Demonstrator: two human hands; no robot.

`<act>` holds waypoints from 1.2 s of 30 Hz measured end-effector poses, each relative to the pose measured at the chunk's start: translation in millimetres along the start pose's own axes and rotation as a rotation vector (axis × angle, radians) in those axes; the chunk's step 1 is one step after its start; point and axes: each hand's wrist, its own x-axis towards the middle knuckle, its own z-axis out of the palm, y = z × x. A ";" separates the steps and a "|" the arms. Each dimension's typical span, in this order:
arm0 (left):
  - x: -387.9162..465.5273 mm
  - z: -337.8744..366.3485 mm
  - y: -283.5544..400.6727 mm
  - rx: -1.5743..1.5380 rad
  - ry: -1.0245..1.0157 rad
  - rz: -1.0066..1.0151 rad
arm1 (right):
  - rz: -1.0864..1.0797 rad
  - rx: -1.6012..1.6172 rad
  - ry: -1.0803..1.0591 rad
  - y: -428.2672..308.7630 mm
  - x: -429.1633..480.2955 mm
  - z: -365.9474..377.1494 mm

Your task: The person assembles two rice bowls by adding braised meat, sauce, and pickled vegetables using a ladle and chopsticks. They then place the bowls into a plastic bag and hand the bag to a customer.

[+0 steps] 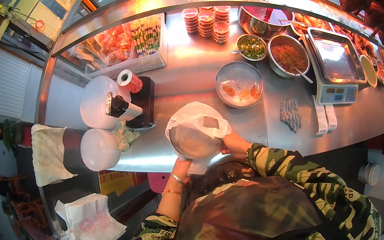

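A round metal bowl [195,140] with a white plastic bag [196,113] around its rim is before me at the counter's near edge. My left hand [182,169] holds its lower left side, the fingers partly hidden beneath the bag. On the lower right, my right hand [233,145] grips the bag and bowl edge. What the bowl holds cannot be made out. Just behind it to the right stands a clear-looking round bowl [239,85] with orange food bits inside. A roll of red labels [130,80] lies by a black-based device [144,105] to the left.
Stacked lidded bowls [99,148] stand left, near hanging white bags [93,224]. Behind are a plastic bin [118,69] and sauce cups [206,22]. To the right are a bowl of chopped greens [251,48], a minced-food bowl [288,56], a scale [338,92] and a cloth [290,115].
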 end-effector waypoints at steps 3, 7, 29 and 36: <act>-6.5 0.7 3.3 -0.145 0.093 0.017 | -0.041 -0.074 0.038 8.8 11.5 -5.4; -22.8 2.3 9.2 -0.045 0.282 0.051 | -0.151 -0.255 0.113 16.0 -11.9 -5.4; -71.2 46.1 178.4 -0.248 -0.391 0.273 | -0.528 -0.004 -0.220 -99.8 -64.0 26.7; -26.4 29.6 217.9 0.747 -0.243 0.210 | -0.494 0.191 -0.122 -77.3 -47.8 28.5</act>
